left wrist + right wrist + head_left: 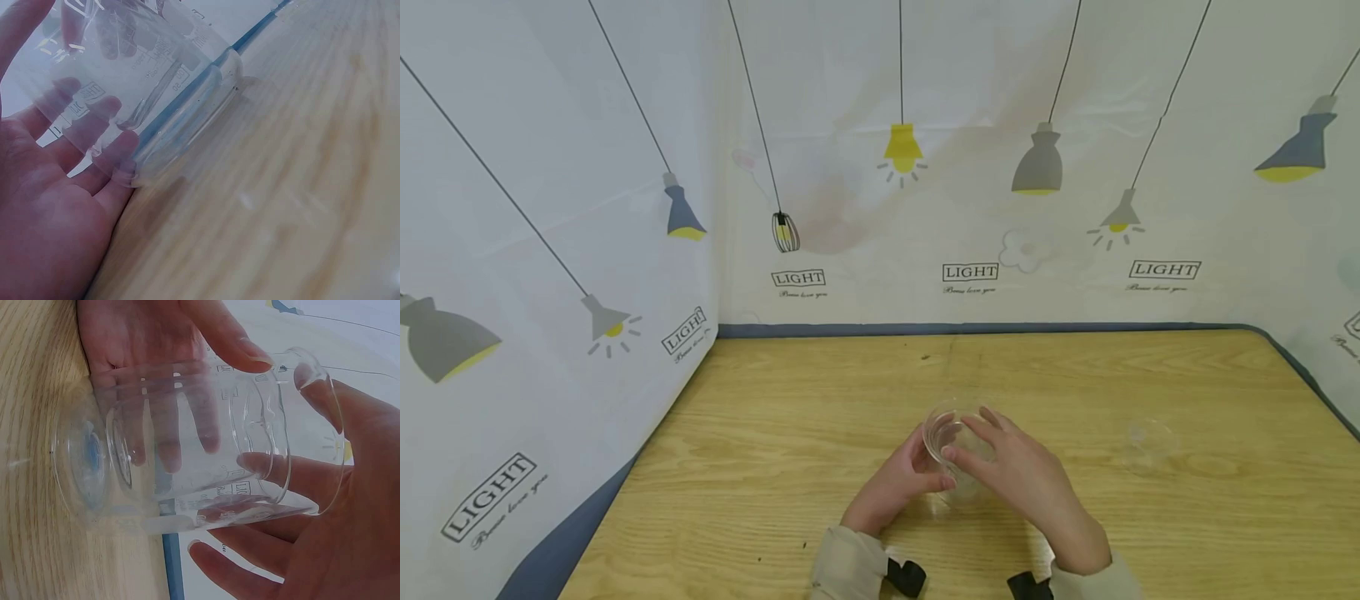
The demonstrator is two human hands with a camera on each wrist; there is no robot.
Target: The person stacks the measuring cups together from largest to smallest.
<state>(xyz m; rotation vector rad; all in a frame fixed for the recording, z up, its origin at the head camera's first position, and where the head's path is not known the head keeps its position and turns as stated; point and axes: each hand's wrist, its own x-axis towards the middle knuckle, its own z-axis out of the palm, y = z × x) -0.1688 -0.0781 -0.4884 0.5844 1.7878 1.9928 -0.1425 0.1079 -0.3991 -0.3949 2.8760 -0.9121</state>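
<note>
A clear beaker (958, 492) stands on the table in front of me, its mouth up. Inside it shows a second, smaller clear beaker (119, 456), its base raised above the outer base. My left hand (895, 482) holds the outer beaker from the left, thumb on the near side and fingers around the far wall. At the mouth, my right hand (1026, 471) grips the inner beaker's upper part between thumb and fingers. The left wrist view has the left hand's fingers (119, 150) behind the see-through wall, low near the table.
Another clear, see-through vessel (1150, 446) is on the wooden table (760, 467) to the right; its outline is faint. White sheeting (850, 233) printed with lamps encloses the back and sides. A black wrist device (906, 577) sits at each cuff.
</note>
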